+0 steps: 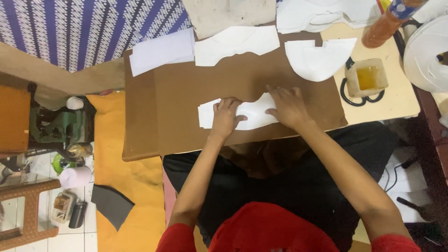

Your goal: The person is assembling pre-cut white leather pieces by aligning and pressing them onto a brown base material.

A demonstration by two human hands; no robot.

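On brown board [186,93], both hands flat, grip released, left hand [226,117], right hand [288,107], partly hiding white cut piece [254,114].

white piece [249,114]: middle hidden under both hands | bottle [387,21]: top cut off | green machine [58,126]: perhaps a sewing machine

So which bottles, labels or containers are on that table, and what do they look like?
Bottle: top right, lying tilted, orange-brown with a blue dotted label.
Small tub: right of the brown board, squarish, cream, yellow liquid inside.
No signs or screens show.
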